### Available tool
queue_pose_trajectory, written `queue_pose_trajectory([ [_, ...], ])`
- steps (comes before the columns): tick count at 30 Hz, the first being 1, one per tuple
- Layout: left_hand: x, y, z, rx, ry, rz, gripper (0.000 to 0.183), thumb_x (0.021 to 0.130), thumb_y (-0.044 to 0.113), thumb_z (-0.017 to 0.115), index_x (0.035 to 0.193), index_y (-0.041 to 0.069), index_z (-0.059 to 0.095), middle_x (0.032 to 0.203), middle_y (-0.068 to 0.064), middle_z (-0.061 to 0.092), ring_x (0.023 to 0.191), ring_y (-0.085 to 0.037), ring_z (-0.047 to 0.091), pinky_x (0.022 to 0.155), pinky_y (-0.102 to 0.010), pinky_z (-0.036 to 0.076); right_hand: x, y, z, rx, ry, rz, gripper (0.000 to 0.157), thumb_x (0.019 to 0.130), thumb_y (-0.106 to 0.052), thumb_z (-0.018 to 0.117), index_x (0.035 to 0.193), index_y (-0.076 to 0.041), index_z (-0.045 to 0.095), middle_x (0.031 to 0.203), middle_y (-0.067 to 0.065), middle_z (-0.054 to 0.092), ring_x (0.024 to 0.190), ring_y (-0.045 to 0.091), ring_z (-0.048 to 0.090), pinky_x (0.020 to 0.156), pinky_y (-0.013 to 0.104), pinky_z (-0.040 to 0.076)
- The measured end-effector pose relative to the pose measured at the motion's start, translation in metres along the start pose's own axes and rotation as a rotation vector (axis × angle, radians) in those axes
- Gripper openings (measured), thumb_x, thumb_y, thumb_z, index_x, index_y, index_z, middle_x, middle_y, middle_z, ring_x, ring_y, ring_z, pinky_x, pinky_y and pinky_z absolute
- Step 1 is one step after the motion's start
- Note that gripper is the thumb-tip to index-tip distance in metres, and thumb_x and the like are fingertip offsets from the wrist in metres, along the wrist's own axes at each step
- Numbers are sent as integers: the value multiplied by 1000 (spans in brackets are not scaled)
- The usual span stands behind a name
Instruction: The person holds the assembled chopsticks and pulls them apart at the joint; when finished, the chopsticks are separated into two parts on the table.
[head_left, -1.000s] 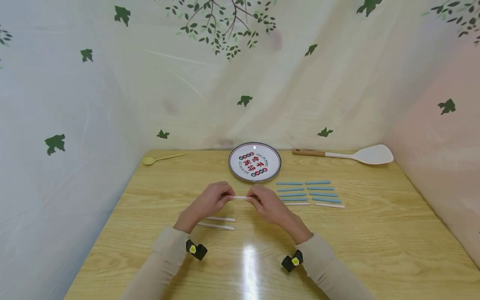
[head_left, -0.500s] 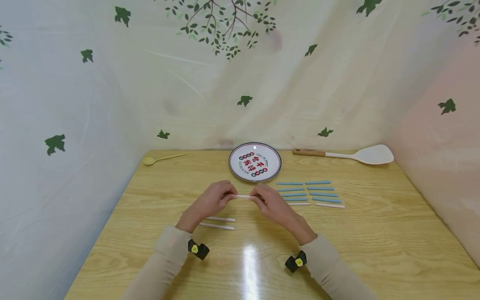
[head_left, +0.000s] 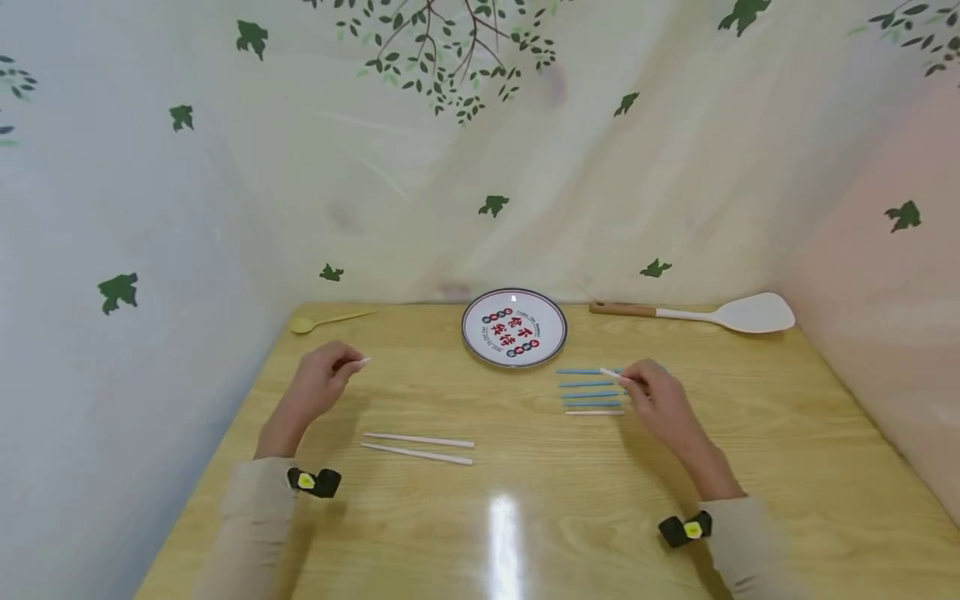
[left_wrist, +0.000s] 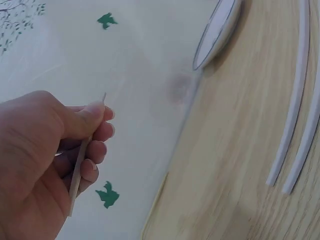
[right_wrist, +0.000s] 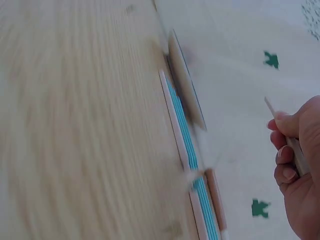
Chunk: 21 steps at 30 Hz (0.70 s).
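Note:
My left hand (head_left: pixel 318 385) is raised over the table's left side and pinches a short white stick piece (left_wrist: pixel 76 182) between thumb and fingers. On the right, my right hand (head_left: pixel 663 406) holds another short white piece (head_left: pixel 611 373), its end pointing left over the blue sticks. Below that hand lie several short blue sticks (head_left: pixel 590 395) in a row, with a short white stick (head_left: pixel 594 412) in front. My hand and arm hide most of the second row beside them. Two longer white sticks (head_left: pixel 420 439) lie side by side between my hands.
A white plate (head_left: pixel 514 328) with red lettering stands near the back wall. At the back left is a yellow spoon (head_left: pixel 303 325); a white spatula (head_left: pixel 753 314) with a wooden handle lies at the back right. Printed cloth walls surround the wooden table (head_left: pixel 420 533).
Both hands held one white stick between them over the middle. Now they are far apart, left hand to the left, right hand to the right, each with a piece.

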<state>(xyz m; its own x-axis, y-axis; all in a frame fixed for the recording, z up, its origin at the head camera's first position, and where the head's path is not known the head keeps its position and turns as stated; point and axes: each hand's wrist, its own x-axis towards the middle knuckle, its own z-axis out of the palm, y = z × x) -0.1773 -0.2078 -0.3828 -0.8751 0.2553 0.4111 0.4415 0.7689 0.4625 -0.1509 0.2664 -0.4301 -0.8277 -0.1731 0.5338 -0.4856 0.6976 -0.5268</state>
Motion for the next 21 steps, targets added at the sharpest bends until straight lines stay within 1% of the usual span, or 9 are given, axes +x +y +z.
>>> queue_pose_trajectory([
  [2,0,-4,-5,5,-25,-8,10,92,7,62,93,-1,67,83,-12,64,70,-20,56,63,-36,47,-8,14,-17,-12,-4,38,4,91,-1,61,94,-5,62,81,3,57,67,4,48,57,23,43],
  [4,2,-2,-3,-11,-66,4,14,94,11,60,96,-1,67,87,-13,64,75,-21,58,67,-37,49,-14,22,-28,-2,-20,61,6,94,-6,59,98,-5,63,83,4,59,68,3,51,58,20,44],
  [6,4,5,4,-17,-95,2,16,95,13,59,99,0,67,90,-12,65,79,-22,59,70,-39,50,-19,26,-34,-2,-19,73,8,95,-9,58,100,-5,64,84,4,60,69,0,52,59,15,44],
  [8,5,15,13,-26,-116,9,15,95,13,59,99,0,67,90,-10,65,80,-20,59,71,-38,50,-24,29,-38,-5,-8,73,8,93,-7,60,99,-4,65,84,5,60,71,-3,53,60,11,44],
  [10,6,26,21,-36,-128,18,15,95,13,59,100,2,67,90,-9,64,78,-18,57,70,-36,49,-29,32,-41,-22,1,74,8,92,-5,62,99,-5,66,85,3,60,74,-6,52,64,7,43],
  [12,8,38,30,-52,-138,31,14,95,13,59,100,3,68,89,-7,62,77,-16,55,68,-33,48,-34,35,-44,-26,-4,88,8,91,-4,63,97,-6,67,85,2,60,74,-6,50,65,6,43],
  [14,10,51,41,-79,-154,52,14,95,12,59,100,3,69,89,-5,60,76,-14,52,66,-30,47,-40,38,-47,-41,-20,110,7,91,-5,63,96,-7,68,87,1,60,75,-7,49,65,6,42],
  [17,12,75,63,-119,-182,84,14,95,9,58,102,4,69,89,-4,56,76,-12,50,67,-26,46,-46,43,-52,-57,-52,137,7,90,-6,64,94,-8,70,88,0,61,75,-7,47,64,8,42],
  [21,10,109,100,-133,-238,148,20,96,4,53,109,6,68,93,-3,55,81,-11,51,73,-26,49,-52,48,-57,-81,-104,114,8,88,-4,66,92,-8,72,86,1,62,72,-4,45,60,14,41],
])
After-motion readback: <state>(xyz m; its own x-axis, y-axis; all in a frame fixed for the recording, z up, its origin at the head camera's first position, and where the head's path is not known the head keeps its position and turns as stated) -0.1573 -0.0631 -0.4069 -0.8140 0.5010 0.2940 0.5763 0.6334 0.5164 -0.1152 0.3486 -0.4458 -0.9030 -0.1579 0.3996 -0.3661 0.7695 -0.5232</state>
